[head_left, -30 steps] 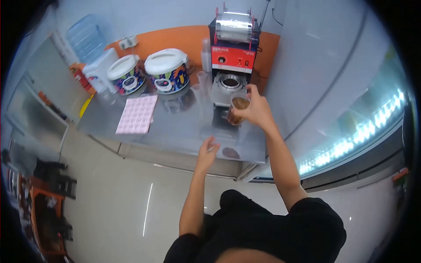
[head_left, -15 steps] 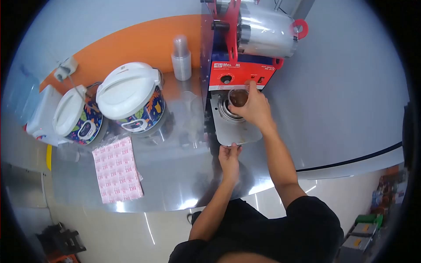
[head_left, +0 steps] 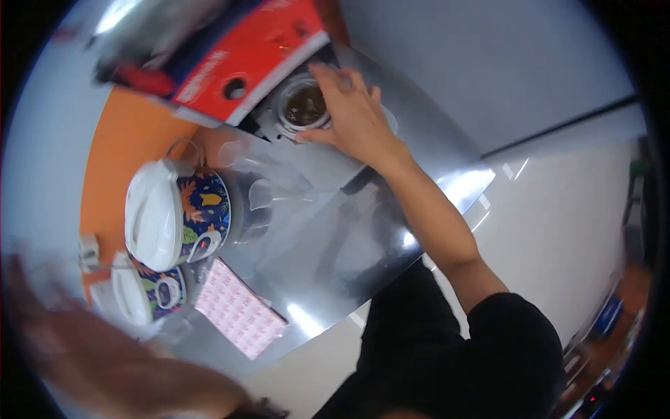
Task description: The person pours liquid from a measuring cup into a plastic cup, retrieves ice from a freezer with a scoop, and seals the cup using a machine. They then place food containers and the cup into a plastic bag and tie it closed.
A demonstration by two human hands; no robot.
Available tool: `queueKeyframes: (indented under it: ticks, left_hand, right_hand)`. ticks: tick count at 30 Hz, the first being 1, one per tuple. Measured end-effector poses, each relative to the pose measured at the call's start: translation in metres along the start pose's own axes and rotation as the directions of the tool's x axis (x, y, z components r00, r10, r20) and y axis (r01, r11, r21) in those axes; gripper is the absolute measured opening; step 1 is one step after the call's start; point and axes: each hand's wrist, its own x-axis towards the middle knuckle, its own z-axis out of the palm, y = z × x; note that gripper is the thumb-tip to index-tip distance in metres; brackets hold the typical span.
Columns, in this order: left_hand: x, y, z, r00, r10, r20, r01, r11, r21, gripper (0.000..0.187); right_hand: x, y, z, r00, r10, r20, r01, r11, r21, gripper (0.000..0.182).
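Shiny steel counter (head_left: 349,244) runs under a red-fronted sealing machine (head_left: 237,56) set against an orange wall. A clear cup (head_left: 303,108) of brown drink sits upright in the machine's round holder, directly beneath the right hand (head_left: 352,119), whose fingers curl over the cup's rim and near side, gripping it from above. The left hand (head_left: 84,349) is a blurred shape at the lower left, well away from the cup; whether it is open or closed cannot be told. Two patterned cookers (head_left: 178,216) with closed white lids and a pink sheet (head_left: 237,314) lie further along the counter.
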Motion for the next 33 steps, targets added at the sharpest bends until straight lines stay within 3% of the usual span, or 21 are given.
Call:
queueKeyframes:
  ticks: [1,2,3,4,5,7,9,10,11,13,14,15,16,22,25,26,28,29,31,32,33]
  left_hand:
    - [0.057,0.021,0.005,0.975,0.171,0.142,-0.18,0.982,0.056,0.06]
    - [0.087,0.039,0.025,0.898,0.328,0.292,-0.366,0.927,0.085,0.069]
    - [0.074,0.056,0.067,0.842,0.405,0.356,-0.528,0.753,0.393,0.071]
    - [0.1,0.057,0.079,0.763,0.295,0.575,-0.56,0.746,0.36,0.073]
    - [0.147,0.048,0.087,0.632,0.163,0.758,-0.594,0.73,0.338,0.076]
    - [0.206,0.011,0.106,0.481,0.078,0.873,-0.507,0.837,0.205,0.077]
    - [0.279,-0.025,0.084,0.384,-0.001,0.923,-0.731,0.61,0.305,0.071]
    - [0.315,-0.044,0.073,0.333,-0.04,0.942,-0.824,0.474,0.312,0.072]
    - [0.326,-0.046,0.076,0.455,-0.166,0.875,-0.559,0.712,0.426,0.074]
    - [0.215,-0.005,0.107,0.667,-0.1,0.738,-0.532,0.629,0.566,0.082]
    - [0.189,0.007,0.116,0.661,-0.133,0.738,-0.553,0.578,0.6,0.088]
    - [0.173,0.005,0.119,0.74,-0.08,0.668,-0.485,0.624,0.612,0.091]
    - [0.163,0.009,0.124,0.751,-0.092,0.654,-0.494,0.578,0.649,0.095]
    - [0.124,0.01,0.143,0.724,0.009,0.689,-0.543,0.625,0.561,0.099]
    - [0.124,0.011,0.143,0.723,-0.025,0.691,-0.498,0.674,0.546,0.1]
    - [0.122,0.01,0.143,0.73,0.014,0.683,-0.541,0.624,0.564,0.099]
    - [0.118,0.006,0.144,0.744,0.058,0.666,-0.567,0.582,0.583,0.098]
    - [0.115,0.005,0.144,0.754,0.093,0.651,-0.57,0.585,0.577,0.094]
    - [0.11,0.003,0.148,0.778,0.114,0.618,-0.548,0.604,0.579,0.091]
    - [0.109,0.003,0.151,0.748,0.13,0.651,-0.584,0.594,0.553,0.096]
    - [0.106,0.005,0.151,0.728,0.142,0.671,-0.607,0.588,0.535,0.1]
  right_hand:
    - [-0.011,0.005,-0.004,0.986,-0.002,-0.167,0.003,1.0,0.008,0.081]
    - [-0.027,0.011,-0.002,0.979,0.072,-0.19,-0.064,0.997,0.049,0.081]
    - [-0.047,0.014,0.003,0.882,0.256,-0.396,-0.202,0.964,0.172,0.08]
    - [-0.07,0.014,0.013,0.706,0.444,-0.552,-0.317,0.895,0.315,0.078]
    - [-0.09,0.009,0.027,0.653,0.533,-0.538,-0.378,0.845,0.378,0.078]
    - [-0.115,-0.006,0.054,0.582,0.79,-0.194,-0.256,0.404,0.878,0.062]
    - [-0.135,-0.008,0.056,0.841,0.539,0.053,-0.153,0.142,0.978,0.043]
    - [-0.131,-0.017,0.059,0.761,0.649,-0.001,-0.08,0.094,0.992,0.028]
    - [-0.13,-0.02,0.06,0.739,0.661,0.129,-0.189,0.019,0.982,0.023]
    - [-0.131,-0.011,0.066,0.746,0.657,0.114,-0.138,-0.015,0.99,0.021]
    - [-0.131,-0.008,0.067,0.775,0.624,0.1,-0.124,-0.005,0.992,0.02]
    - [-0.131,-0.008,0.067,0.762,0.642,0.084,-0.093,-0.019,0.995,0.02]
    - [-0.131,-0.008,0.064,0.771,0.628,0.103,-0.109,-0.029,0.994,0.017]
    - [-0.1,-0.015,0.081,0.813,0.557,0.17,-0.185,-0.03,0.982,0.014]
    - [-0.062,-0.016,0.097,0.74,0.657,0.142,-0.2,0.014,0.98,0.019]
    - [-0.049,-0.016,0.108,0.74,0.658,0.143,-0.211,0.024,0.977,0.019]
    - [-0.02,-0.015,0.131,0.717,0.697,0.006,-0.21,0.208,0.955,0.022]
    - [-0.009,-0.013,0.137,0.725,0.689,0.0,-0.211,0.223,0.952,0.022]
    - [0.01,-0.009,0.147,0.737,0.675,0.02,-0.198,0.189,0.962,0.026]
    - [0.016,-0.004,0.15,0.755,0.655,0.01,-0.201,0.218,0.955,0.026]
    - [0.019,0.002,0.149,0.793,0.594,0.133,-0.243,0.109,0.964,0.027]
